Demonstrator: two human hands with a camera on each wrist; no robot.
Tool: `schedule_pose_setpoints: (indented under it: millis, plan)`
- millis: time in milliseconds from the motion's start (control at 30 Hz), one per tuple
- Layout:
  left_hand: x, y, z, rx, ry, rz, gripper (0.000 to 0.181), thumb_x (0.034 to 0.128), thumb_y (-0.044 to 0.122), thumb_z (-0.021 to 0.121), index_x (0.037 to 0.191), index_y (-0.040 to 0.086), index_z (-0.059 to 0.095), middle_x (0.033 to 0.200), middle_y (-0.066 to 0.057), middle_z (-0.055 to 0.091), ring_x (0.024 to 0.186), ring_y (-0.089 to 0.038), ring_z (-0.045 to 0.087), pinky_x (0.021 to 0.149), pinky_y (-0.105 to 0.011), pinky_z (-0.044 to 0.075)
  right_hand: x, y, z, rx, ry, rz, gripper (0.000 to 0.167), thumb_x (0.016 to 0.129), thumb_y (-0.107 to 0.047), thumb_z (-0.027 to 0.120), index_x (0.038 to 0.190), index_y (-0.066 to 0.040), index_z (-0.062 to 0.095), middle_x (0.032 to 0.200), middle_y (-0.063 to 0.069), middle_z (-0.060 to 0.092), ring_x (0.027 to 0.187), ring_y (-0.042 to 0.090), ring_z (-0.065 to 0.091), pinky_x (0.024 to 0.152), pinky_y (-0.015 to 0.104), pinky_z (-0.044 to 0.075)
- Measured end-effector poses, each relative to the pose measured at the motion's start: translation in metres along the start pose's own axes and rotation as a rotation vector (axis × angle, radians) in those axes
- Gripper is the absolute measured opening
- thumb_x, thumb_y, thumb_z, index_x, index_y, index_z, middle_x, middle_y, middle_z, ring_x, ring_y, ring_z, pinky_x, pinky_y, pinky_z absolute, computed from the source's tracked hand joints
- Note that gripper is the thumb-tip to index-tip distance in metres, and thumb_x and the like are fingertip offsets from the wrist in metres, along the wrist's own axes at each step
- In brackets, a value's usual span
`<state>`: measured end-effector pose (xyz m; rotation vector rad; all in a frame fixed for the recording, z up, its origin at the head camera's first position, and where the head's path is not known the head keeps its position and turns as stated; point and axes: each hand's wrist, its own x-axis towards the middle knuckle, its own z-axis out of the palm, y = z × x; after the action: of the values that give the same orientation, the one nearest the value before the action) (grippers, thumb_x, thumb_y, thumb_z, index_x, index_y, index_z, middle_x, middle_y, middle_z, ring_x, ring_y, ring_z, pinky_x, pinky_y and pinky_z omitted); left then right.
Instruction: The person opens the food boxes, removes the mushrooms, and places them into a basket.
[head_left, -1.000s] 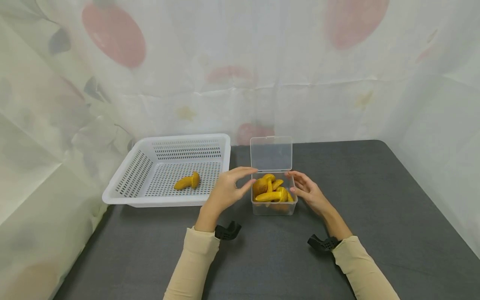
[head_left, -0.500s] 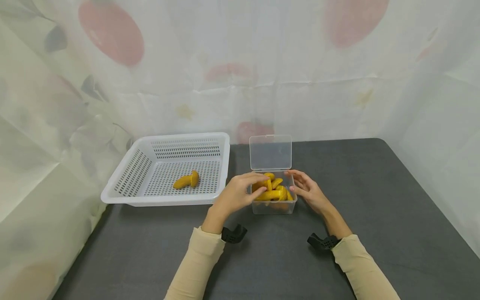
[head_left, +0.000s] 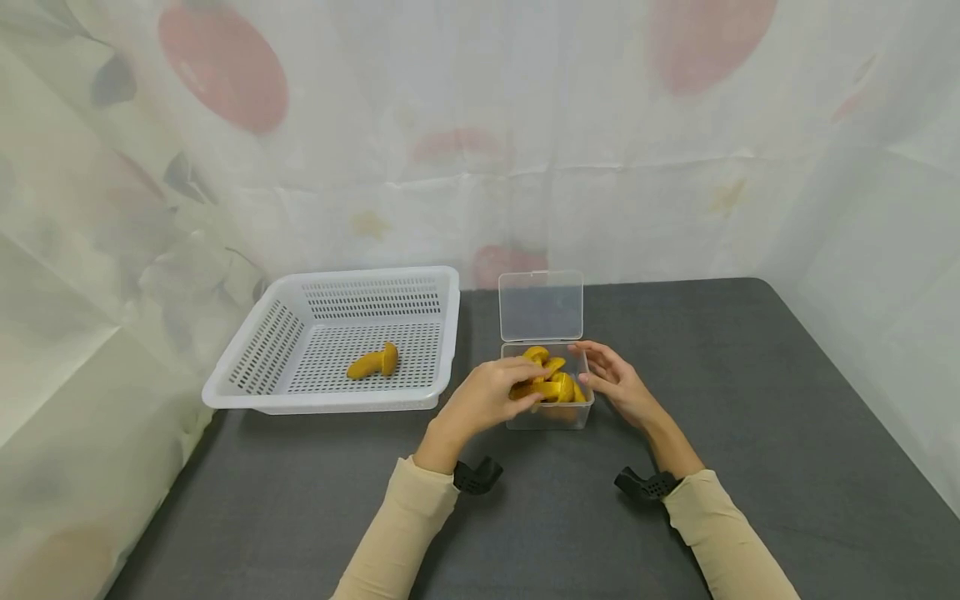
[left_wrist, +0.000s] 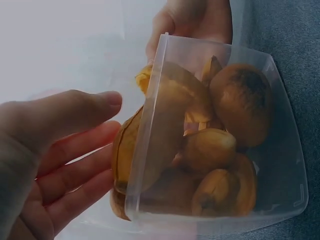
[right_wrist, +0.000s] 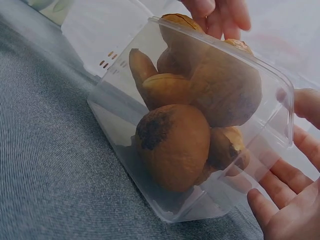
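Note:
A clear plastic box [head_left: 547,418] stands on the dark table, holding several yellow-brown mushrooms [head_left: 564,387]. My left hand [head_left: 487,395] reaches over the left side of the box, thumb and fingers spread apart. In the left wrist view, its fingertips are at a mushroom [left_wrist: 127,150] that sticks out above the rim; firm contact cannot be told. My right hand [head_left: 621,388] rests against the right wall of the box, its fingers loosely extended along it. The lid [head_left: 542,307] is hinged up at the back.
A white perforated basket [head_left: 322,403] stands left of the box, with one mushroom [head_left: 373,362] lying in it. A patterned curtain [head_left: 622,225] hangs behind the table [head_left: 720,392]. Each wrist wears a black strap mount [head_left: 478,476].
My left hand has moved right and slightly down, from beside the box's left rim to over the mushrooms. The right hand stays in place at the box.

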<state>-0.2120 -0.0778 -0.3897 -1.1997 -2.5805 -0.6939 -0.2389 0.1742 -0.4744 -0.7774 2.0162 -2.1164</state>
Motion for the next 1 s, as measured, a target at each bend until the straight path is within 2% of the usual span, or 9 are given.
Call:
schedule_pose_setpoints:
  millis: [100, 233, 433, 567, 700, 867, 1000]
  plan:
    - [0.0, 0.0, 0.0, 0.006, -0.029, -0.014, 0.032, 0.0832, 0.02, 0.076, 0.113, 0.009, 0.071, 0.113, -0.004, 0.073, 0.1, -0.018, 0.07, 0.086, -0.027, 0.06, 0.001, 0.0, 0.0, -0.004, 0.0, 0.012, 0.057, 0.098, -0.01, 0.055, 0.145, 0.008, 0.028, 0.146, 0.007, 0.044, 0.132, -0.002, 0.044, 0.099, 0.01, 0.047]
    - [-0.002, -0.003, -0.002, -0.03, -0.082, -0.046, 0.033, 0.0811, 0.02, 0.077, 0.112, 0.009, 0.072, 0.113, -0.003, 0.073, 0.102, -0.018, 0.069, 0.092, -0.029, 0.058, 0.001, 0.001, -0.001, -0.007, -0.007, 0.009, 0.056, 0.098, -0.01, 0.054, 0.145, 0.007, 0.029, 0.146, 0.01, 0.044, 0.132, -0.003, 0.044, 0.1, 0.009, 0.046]
    - [-0.002, -0.01, -0.003, -0.114, -0.13, -0.064, 0.034, 0.08, 0.017, 0.077, 0.112, 0.009, 0.072, 0.115, -0.006, 0.073, 0.108, -0.019, 0.068, 0.095, -0.03, 0.057, 0.001, 0.003, -0.002, 0.0, -0.016, 0.004, 0.055, 0.098, -0.01, 0.054, 0.145, 0.006, 0.029, 0.144, 0.001, 0.046, 0.133, -0.003, 0.044, 0.101, 0.009, 0.046]
    - [-0.002, -0.016, -0.002, -0.189, -0.115, -0.054, 0.032, 0.0806, 0.014, 0.076, 0.111, 0.008, 0.073, 0.113, -0.007, 0.074, 0.105, -0.019, 0.069, 0.09, -0.027, 0.059, 0.001, 0.002, -0.002, -0.005, -0.015, 0.012, 0.056, 0.098, -0.01, 0.054, 0.145, 0.005, 0.029, 0.145, 0.001, 0.045, 0.133, -0.004, 0.043, 0.101, 0.008, 0.045]
    - [-0.002, -0.018, -0.001, -0.228, -0.092, -0.037, 0.028, 0.0833, 0.012, 0.074, 0.11, 0.007, 0.073, 0.111, -0.008, 0.074, 0.097, -0.018, 0.07, 0.082, -0.024, 0.06, 0.0, 0.001, -0.001, -0.008, -0.013, 0.019, 0.056, 0.098, -0.011, 0.054, 0.146, 0.005, 0.029, 0.147, 0.006, 0.043, 0.133, -0.004, 0.042, 0.101, 0.008, 0.045]
    - [-0.001, -0.018, 0.0, -0.238, -0.07, -0.021, 0.028, 0.0863, 0.011, 0.071, 0.113, 0.003, 0.071, 0.11, -0.009, 0.074, 0.084, -0.015, 0.068, 0.073, -0.016, 0.057, 0.0, 0.0, -0.001, -0.01, -0.01, 0.016, 0.057, 0.098, -0.01, 0.054, 0.146, 0.006, 0.028, 0.147, 0.007, 0.043, 0.133, -0.005, 0.042, 0.101, 0.008, 0.045]
    - [-0.001, -0.016, 0.0, -0.21, -0.062, -0.014, 0.026, 0.0863, 0.011, 0.071, 0.112, 0.005, 0.072, 0.111, -0.009, 0.074, 0.093, -0.017, 0.07, 0.079, -0.019, 0.059, 0.0, 0.0, -0.001, -0.011, -0.007, 0.012, 0.056, 0.098, -0.01, 0.054, 0.146, 0.006, 0.028, 0.146, 0.006, 0.044, 0.133, -0.004, 0.043, 0.101, 0.008, 0.045]
